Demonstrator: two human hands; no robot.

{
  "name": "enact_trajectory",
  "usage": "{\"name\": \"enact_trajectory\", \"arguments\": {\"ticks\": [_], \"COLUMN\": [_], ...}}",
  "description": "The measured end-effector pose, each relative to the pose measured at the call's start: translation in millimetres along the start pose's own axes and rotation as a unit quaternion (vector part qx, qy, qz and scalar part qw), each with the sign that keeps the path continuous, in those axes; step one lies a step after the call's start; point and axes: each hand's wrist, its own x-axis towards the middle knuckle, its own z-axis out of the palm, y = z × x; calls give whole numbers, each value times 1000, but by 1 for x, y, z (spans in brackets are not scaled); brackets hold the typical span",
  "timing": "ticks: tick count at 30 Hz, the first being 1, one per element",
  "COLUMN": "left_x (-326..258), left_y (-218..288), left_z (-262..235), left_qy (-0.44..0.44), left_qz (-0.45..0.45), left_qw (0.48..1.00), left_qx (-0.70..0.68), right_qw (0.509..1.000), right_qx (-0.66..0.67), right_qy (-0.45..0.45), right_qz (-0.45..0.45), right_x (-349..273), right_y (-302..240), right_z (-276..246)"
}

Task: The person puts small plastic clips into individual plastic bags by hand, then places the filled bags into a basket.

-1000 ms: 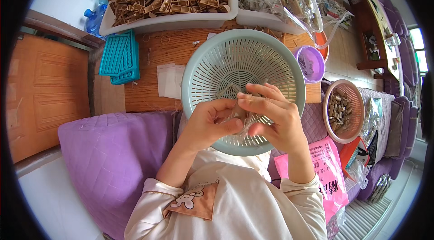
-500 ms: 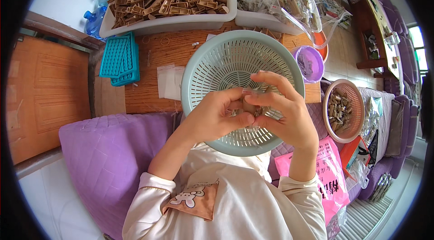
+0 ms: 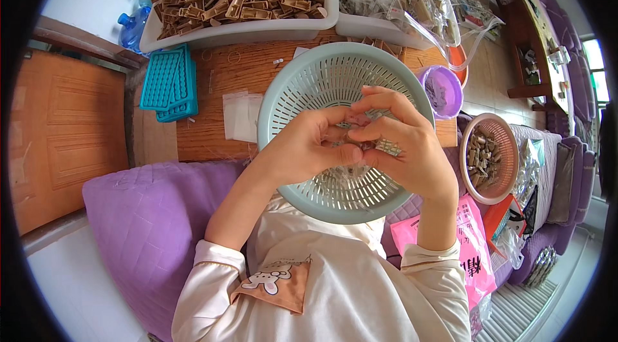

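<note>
Over the grey-green plastic strainer basket (image 3: pixel 273 174), my left hand (image 3: pixel 315 149) and my right hand (image 3: pixel 405 149) meet with fingers bent toward each other. Both are closed on a small clear plastic bag (image 3: pixel 349 176), its crinkled film showing below the thumbs. Whatever is inside it is mostly covered by my fingers. My right index finger arches above the pinch. The basket rests partly on my lap and partly over the edge of the wooden table (image 3: pixel 222 78).
Brown plastic pieces fill a white bin (image 3: pixel 257 28) at the back; another white bin (image 3: pixel 367 25) holds clear bags. Teal trays (image 3: pixel 168 84) and flat clear bags (image 3: pixel 243 116) lie at left. Right stand a purple tub (image 3: pixel 456 78), a pink basket (image 3: pixel 514 161) and a pink bag (image 3: pixel 479 245).
The brown piece that showed between my fingers is now hidden, and clear film hangs lower beneath the thumbs. My hands have drawn closer and my right forearm has shifted slightly right.
</note>
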Motion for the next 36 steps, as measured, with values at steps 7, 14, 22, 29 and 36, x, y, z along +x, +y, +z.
{"name": "enact_trajectory", "arguments": {"ticks": [7, 14, 22, 29, 36], "left_x": [5, 6, -5, -11, -14], "left_y": [2, -5, -8, -8, -15], "left_z": [1, 6, 1, 5, 10], "left_qy": [0, 76, 26, 65, 98], "left_qz": [9, 100, 94, 99, 122], "left_qw": [996, 985, 984, 988, 985], "left_qx": [-86, -116, -152, -98, -78], "right_qw": [999, 985, 993, 993, 996], "right_qx": [33, 67, -15, -27, 41], "right_qy": [10, 158, 114, 117, 81], "right_qz": [4, -5, -35, -11, 1], "right_x": [1, -5, -12, -12, -13], "right_y": [5, 3, 1, -9, -7], "right_z": [0, 8, 4, 4, 11]}}
